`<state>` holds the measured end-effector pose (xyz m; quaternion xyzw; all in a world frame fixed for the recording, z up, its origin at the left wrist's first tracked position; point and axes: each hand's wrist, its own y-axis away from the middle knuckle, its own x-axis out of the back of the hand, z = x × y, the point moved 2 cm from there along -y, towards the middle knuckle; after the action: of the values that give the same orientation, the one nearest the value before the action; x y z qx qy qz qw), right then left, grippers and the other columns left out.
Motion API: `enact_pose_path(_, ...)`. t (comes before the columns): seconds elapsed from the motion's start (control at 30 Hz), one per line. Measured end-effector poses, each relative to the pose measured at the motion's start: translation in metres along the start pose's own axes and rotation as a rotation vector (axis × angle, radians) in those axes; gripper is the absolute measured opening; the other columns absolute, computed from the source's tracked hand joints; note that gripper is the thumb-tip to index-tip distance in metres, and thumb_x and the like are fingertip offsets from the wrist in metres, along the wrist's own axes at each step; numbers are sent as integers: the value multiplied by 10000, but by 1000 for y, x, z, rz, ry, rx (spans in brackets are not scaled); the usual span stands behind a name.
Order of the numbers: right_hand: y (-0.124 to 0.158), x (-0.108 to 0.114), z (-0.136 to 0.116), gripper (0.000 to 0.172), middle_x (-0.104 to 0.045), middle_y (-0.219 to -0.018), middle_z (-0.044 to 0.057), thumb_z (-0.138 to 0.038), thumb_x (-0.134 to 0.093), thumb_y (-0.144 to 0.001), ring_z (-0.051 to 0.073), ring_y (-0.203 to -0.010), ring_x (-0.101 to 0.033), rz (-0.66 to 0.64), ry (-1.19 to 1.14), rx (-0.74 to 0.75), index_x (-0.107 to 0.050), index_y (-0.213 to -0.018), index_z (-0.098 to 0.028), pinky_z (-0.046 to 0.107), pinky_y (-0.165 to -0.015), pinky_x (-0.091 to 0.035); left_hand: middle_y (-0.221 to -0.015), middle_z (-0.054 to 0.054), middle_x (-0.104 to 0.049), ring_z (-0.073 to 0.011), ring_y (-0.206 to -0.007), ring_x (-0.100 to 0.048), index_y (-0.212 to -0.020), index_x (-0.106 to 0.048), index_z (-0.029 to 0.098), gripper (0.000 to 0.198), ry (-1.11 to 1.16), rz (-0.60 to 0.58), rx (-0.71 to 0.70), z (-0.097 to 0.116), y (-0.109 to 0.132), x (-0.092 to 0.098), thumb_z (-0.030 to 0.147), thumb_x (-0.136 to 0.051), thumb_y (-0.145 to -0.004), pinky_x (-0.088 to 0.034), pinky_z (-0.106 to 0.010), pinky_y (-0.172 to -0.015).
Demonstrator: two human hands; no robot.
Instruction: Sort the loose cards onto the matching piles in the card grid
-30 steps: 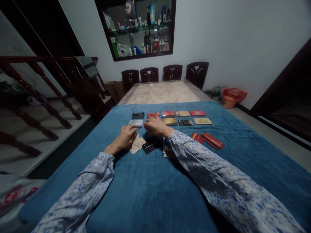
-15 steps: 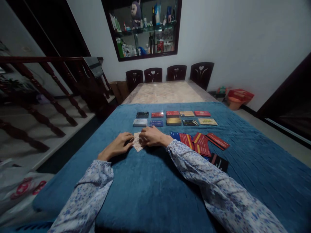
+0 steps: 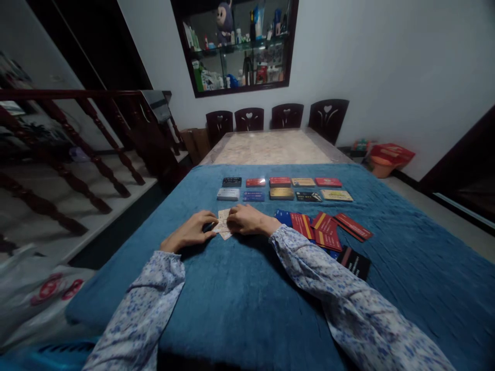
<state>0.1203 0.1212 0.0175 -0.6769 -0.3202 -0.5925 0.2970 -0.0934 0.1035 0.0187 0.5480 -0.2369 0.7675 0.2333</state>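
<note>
Two pale printed cards (image 3: pixel 223 222) overlap at different angles on the blue cloth, between my hands. My left hand (image 3: pixel 191 230) is curled at their left side, thumb and fingers closed on a card's edge. From the right, the bent fingers of my right hand (image 3: pixel 251 219) grip the upper card and cover part of it. Just beyond my hands lie two rows of card stacks, among them a silver stack (image 3: pixel 228 194), a blue stack (image 3: pixel 253 196) and a gold stack (image 3: pixel 281 193). Loose red cards (image 3: pixel 328 239) lie spread beside my right forearm.
A black card (image 3: pixel 353 263) lies near my right sleeve, with blue cards (image 3: pixel 283 217) partly under the red ones. The blue cloth (image 3: pixel 216 304) covers the near part of the table. Chairs (image 3: pixel 287 116) stand at the far end; plastic bags (image 3: pixel 50 293) are at the left.
The pale cards now show as two overlapping pieces, one turned against the other. My right hand has shifted slightly over them. The whole view has swung a little left.
</note>
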Motion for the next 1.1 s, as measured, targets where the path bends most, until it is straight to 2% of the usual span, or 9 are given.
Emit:
enact_pose_path(0.33, -1, 1, 2, 245, -764, -1006, 124, -253, -564, -977, 184, -832, -640, 86, 42, 161, -781, -976, -142, 299, -699, -355, -1061, -78, -753, -223, -944, -709, -999, -778, 196, 231, 62, 49, -3, 1, 2, 2, 300, -627, -860, -555, -333, -900)
enact_pose_path(0.5, 0, 4, 0, 246, -769, -980, 127, -225, -542, -981, 168, -770, -625, 129, 54, 132, -775, -986, -147, 289, -663, -323, -979, -51, -798, -202, -897, -720, -968, -794, 197, 259, 115, 68, 15, 2, 4, 7, 319, -575, -901, -550, -301, -863)
enact_pose_path(0.63, 2, 6, 0, 278, -765, -959, 110, -216, -501, -1022, 147, -725, -595, 174, 76, 74, -759, -943, -152, 291, -636, -276, -972, -35, -812, -201, -881, -729, -994, -807, 198, 296, 142, 104, 70, -3, 5, 8, 274, -546, -876, -559, -292, -854)
enact_pose_path(0.77, 3, 5, 2, 205, -751, -921, 82, -169, -540, -1006, 135, -716, -574, 193, 62, 22, -736, -948, -158, 288, -625, -254, -939, -45, -807, -199, -850, -726, -960, -803, 181, 296, 149, 183, 81, -10, 3, 4, 232, -528, -861, -564, -297, -829)
enact_pose_path(0.9, 2, 3, 6, 153, -746, -963, 77, -161, -573, -995, 145, -764, -602, 247, 2, -21, -718, -1040, -177, 279, -644, -288, -976, -67, -806, -211, -881, -729, -968, -791, 169, 277, 154, 307, 92, -17, -2, -3, 231, -544, -858, -574, -330, -883)
enact_pose_path(1.1, -2, -4, 11, 270, -735, -1122, 108, -170, -549, -1016, 187, -947, -662, 309, -44, -137, -648, -1265, -202, 264, -732, -386, -1074, -91, -803, -221, -921, -747, -1166, -744, 140, 362, 221, 355, 99, -21, -8, -16, 259, -556, -881, -594, -353, -923)
